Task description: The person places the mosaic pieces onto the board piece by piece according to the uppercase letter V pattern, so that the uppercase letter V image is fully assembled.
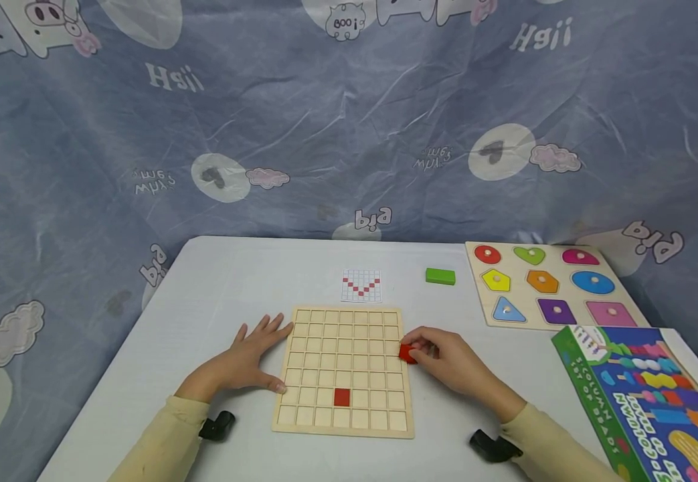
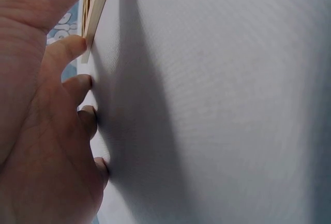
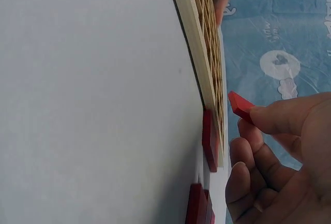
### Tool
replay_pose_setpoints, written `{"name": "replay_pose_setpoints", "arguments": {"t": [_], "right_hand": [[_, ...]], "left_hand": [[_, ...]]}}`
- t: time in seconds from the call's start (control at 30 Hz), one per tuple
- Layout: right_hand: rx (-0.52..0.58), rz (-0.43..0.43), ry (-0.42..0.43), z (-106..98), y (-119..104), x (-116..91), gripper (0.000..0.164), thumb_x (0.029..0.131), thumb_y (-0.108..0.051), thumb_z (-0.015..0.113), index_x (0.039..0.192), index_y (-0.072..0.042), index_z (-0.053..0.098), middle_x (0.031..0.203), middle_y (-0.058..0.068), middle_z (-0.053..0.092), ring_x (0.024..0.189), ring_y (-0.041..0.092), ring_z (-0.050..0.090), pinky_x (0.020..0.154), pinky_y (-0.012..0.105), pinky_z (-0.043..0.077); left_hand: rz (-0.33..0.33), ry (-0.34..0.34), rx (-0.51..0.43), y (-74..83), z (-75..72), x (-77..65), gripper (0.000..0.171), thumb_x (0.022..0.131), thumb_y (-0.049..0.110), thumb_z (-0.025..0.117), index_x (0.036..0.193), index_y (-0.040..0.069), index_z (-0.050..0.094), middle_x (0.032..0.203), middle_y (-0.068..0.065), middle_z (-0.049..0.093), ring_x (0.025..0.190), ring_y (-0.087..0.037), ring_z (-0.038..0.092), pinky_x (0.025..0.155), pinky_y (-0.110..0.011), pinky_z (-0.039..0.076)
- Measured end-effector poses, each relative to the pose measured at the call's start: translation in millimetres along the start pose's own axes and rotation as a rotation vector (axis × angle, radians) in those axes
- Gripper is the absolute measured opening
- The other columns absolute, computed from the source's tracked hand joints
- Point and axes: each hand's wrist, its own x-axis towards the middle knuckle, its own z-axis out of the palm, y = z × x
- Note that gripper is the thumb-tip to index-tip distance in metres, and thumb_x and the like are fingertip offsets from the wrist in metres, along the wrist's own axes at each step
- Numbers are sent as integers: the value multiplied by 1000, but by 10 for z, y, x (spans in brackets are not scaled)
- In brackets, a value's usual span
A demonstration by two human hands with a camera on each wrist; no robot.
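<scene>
A wooden grid board [image 1: 342, 430] lies on the white table. One red square tile [image 1: 341, 397] sits in a cell of its second row from the front. My left hand [image 1: 246, 358] is spread at the board's left edge, thumb and index fingertip touching the rim. Beside the right edge, my right hand [image 1: 454, 361] pinches a red tile [image 3: 239, 106] between thumb and index finger, raised above the board's edge in the right wrist view. Below that hand, a red tile [image 3: 209, 141] lies against the board's side, and more red tiles [image 3: 195, 206] lie nearer the camera.
A small card [image 1: 361, 286] with a red V pattern lies behind the board. To its right is a green block [image 1: 440, 276]. A wooden shape puzzle [image 1: 520, 278] lies at the back right, with a colourful box [image 1: 644, 402] in front of it.
</scene>
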Motion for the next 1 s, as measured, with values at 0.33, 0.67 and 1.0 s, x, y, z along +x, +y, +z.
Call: {"name": "replay_pose_setpoints", "arguments": {"t": [0.33,0.67,1.0], "right_hand": [[10,-19,-21,135,-128,40,20,84,-17,69,97,-31,66,78,-16,60,72,7,54,62,20,46],[48,-61,-52,276,-290,92,18,84,-21,69,97,-33,66,79,-17,60,69,6,54,60,20,47],[99,-100,-115,425,-458,156,14,86,-21,66,96,-30,66,80,-16,60,71,6,55,62,20,48]], "left_hand": [[9,5,-5,-8,8,-2,117,53,65,75,149,24,23,156,-6,10,142,-32,2,108,-60,-4],[8,13,5,-9,15,1,117,52,67,74,148,24,24,156,-6,11,142,-32,2,108,-60,-3],[9,13,2,-13,13,-4,117,52,67,74,149,24,23,156,-5,10,142,-32,2,108,-60,-3]]}}
